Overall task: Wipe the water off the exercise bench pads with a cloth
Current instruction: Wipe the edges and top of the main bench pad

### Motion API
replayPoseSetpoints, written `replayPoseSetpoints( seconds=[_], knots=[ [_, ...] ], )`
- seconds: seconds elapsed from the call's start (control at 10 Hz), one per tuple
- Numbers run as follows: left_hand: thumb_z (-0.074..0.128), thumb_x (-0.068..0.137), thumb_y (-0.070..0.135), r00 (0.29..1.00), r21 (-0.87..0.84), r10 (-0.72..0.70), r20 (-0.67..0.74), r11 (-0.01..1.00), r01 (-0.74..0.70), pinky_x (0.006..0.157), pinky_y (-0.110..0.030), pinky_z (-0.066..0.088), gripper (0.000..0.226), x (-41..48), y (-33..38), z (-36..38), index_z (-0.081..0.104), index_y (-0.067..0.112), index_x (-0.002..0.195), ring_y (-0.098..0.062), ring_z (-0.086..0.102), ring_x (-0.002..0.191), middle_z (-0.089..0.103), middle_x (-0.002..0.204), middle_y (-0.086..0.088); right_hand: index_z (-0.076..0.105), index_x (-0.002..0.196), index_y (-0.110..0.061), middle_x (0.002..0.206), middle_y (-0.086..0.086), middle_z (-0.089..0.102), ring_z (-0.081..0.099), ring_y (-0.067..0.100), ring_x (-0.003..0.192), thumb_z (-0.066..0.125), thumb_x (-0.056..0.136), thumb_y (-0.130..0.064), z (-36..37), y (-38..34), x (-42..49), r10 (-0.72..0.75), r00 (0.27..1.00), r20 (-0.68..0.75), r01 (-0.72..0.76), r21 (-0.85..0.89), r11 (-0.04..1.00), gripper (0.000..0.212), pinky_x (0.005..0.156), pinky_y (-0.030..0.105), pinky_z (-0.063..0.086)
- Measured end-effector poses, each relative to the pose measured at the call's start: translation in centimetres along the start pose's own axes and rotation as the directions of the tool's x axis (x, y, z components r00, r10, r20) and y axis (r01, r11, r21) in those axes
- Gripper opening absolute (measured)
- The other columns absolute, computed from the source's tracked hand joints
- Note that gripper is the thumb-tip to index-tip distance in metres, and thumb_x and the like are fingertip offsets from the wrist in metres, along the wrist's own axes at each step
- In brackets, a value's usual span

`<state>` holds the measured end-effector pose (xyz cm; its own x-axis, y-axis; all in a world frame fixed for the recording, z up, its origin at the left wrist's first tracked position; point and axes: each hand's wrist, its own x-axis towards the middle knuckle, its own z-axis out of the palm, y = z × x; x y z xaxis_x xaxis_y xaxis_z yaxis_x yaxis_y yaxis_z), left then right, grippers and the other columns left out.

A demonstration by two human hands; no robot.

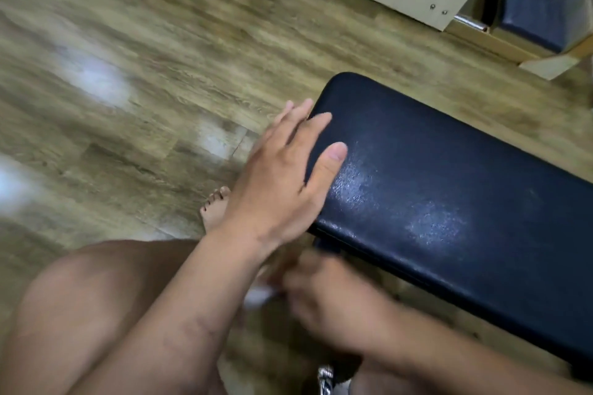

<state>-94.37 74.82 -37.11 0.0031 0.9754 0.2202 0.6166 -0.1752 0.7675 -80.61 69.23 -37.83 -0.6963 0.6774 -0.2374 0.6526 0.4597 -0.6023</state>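
Nearest, at 6 o'clock, my right hand (pixel 324 298) is blurred. A white scrap, probably the cloth (pixel 259 296), is at its fingers, but I cannot tell the grip. Toward 11 o'clock from it, my left hand (pixel 282 176) lies open and holds nothing, at the end of the dark pad (pixel 449 196), which has shiny patches, maybe water. I judge that wiping is not begun; next the cloth must come up onto this surface.

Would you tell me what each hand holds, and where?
Left hand holds nothing, flat at the pad end. Right hand seems to grip a cloth; blur hides where.
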Motion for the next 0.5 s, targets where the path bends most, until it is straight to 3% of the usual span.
replayPoseSetpoints(
  seconds=[0.1,0.2,0.3,0.4,0.5],
  knots=[
    [0.026,0.096,0.057,0.975,0.146,0.004,0.220,0.989,-0.037,0.123,-0.046,0.014,0.066,-0.8,0.3,1.7,0.034,0.021,0.151,-0.021,0.008,0.153,0.018,0.164,-0.005,0.070,0.103,-0.015,0.097,0.002,0.068,0.061,0.017,0.088,0.062,0.087,-0.011,-6.0,4.2,-3.3,0.086,0.961,-0.263,-0.123,-0.127,0.984,0.019,0.078,0.015,0.041],
    [0.030,0.096,0.062,0.770,0.495,-0.113,0.629,0.821,-0.284,0.121,-0.057,-0.004,0.072,-2.2,0.9,3.8,0.002,0.033,0.157,-0.026,-0.020,0.151,-0.016,0.166,0.001,0.064,0.117,-0.009,0.108,0.016,0.067,0.061,0.032,0.097,0.051,0.090,-0.034,-14.5,14.8,-8.8,0.464,0.500,-0.731,-0.717,-0.049,0.695,0.039,0.087,0.032,0.046],
    [0.039,0.096,0.060,0.796,0.510,-0.137,0.590,0.827,-0.236,0.122,-0.055,0.002,0.071,-2.0,1.0,3.8,0.011,0.032,0.156,-0.026,-0.010,0.153,-0.005,0.167,0.000,0.060,0.116,-0.005,0.112,0.027,0.061,0.056,0.045,0.103,0.033,0.085,-0.047,-14.9,18.0,-10.4,0.678,0.140,-0.722,-0.874,0.232,0.428,0.059,0.087,0.045,0.045],
    [0.043,0.093,0.048,0.980,0.261,-0.021,0.196,0.965,-0.031,0.117,-0.049,0.028,0.061,0.0,1.8,2.9,0.045,0.017,0.145,-0.031,0.029,0.145,0.036,0.156,-0.010,0.061,0.109,-0.007,0.109,0.026,0.056,0.054,0.045,0.095,0.042,0.090,-0.025,-5.7,12.0,-3.3,0.605,0.318,-0.730,-0.836,0.085,0.543,0.032,0.078,0.045,0.045],
    [0.048,0.092,0.041,0.998,0.177,0.057,-0.016,0.983,-0.053,0.114,-0.045,0.034,0.054,0.7,2.3,2.9,0.055,0.009,0.135,-0.032,0.044,0.136,0.050,0.146,-0.013,0.061,0.114,-0.008,0.108,0.020,0.056,0.058,0.040,0.094,0.052,0.090,-0.010,-0.1,3.5,-0.1,0.397,0.802,-0.446,-0.489,-0.108,0.866,0.026,0.075,0.042,0.049]
  ],
)
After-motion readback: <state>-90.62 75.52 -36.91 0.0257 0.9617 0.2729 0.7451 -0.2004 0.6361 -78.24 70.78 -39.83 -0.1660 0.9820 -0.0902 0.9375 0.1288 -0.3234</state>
